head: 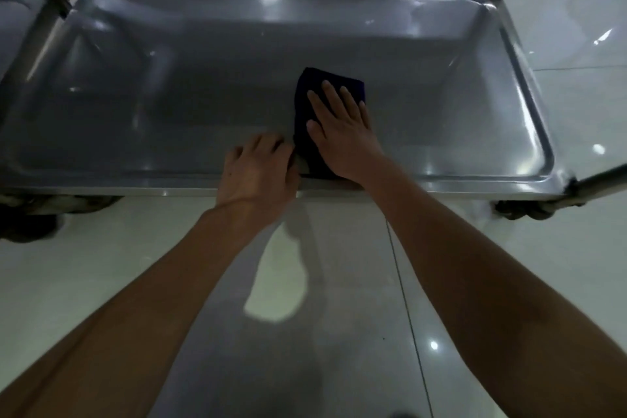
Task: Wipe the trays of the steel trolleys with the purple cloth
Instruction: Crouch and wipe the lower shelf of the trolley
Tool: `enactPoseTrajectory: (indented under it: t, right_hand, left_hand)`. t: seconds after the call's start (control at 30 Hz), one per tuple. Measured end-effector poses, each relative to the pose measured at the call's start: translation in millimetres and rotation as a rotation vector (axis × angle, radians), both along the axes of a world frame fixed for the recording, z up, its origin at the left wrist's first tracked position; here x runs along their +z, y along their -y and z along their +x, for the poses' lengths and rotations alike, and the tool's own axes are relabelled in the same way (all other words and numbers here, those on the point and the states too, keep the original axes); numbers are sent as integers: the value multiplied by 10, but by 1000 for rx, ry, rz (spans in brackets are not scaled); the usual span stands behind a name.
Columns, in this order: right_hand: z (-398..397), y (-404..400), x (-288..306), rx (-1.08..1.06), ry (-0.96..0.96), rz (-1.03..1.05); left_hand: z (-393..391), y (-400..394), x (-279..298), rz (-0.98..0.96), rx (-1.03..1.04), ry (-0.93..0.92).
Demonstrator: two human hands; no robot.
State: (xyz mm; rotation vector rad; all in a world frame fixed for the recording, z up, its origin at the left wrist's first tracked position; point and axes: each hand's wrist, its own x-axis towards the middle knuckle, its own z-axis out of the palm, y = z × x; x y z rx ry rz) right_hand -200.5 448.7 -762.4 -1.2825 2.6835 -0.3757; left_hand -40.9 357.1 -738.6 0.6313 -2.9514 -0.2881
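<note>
We look down on the lowest tray point(458, 85) of a steel trolley point(529, 78), standing on a glossy tiled floor point(339, 316). The purple cloth point(310, 95), folded into a dark pad, lies on the tray floor close to the near edge, about midway along its length and well apart from both end corners. Our right hand point(342, 132) lies flat on top of it, fingers spread and palm down, pressing rather than pinching; the cloth shows beyond the fingertips and along the thumb side, and its near end runs under the heel of the hand to the tray's near rim. Our left hand point(258, 173) rests on that near rim just left of the cloth, fingers curled over the lip; whether it touches the cloth's edge we cannot tell. A caster point(519, 209) shows under the near right corner.
</note>
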Motion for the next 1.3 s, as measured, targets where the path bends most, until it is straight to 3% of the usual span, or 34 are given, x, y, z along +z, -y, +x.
enactPoseTrajectory:
  t: [0.3,0.57,0.7,0.9,1.07,1.3]
  right_hand:
    - [-799,-1255,25,-223,26,25]
    - [-1316,-2198,74,-396,-75,129]
    - [-1338,-2088,54,-438,-67,96]
    - [-1412,-1782,31,-373,-73,161]
    - [-1275,-1254,36,-326,10,42]
    - [-702,89,44,-77,39,40]
  left_hand:
    - [-917,-880,-3,10,-159,-25]
    - [-1473,-1430,-72,-6,-213,-40]
    - [-1458,-1366,-128,-30,-234,-80]
    - [-1396,-1130,-63,106,-241,-129]
    - [-976,-476,-41,-4,-75,-124]
    - [-247,332,18,-83,159,-10]
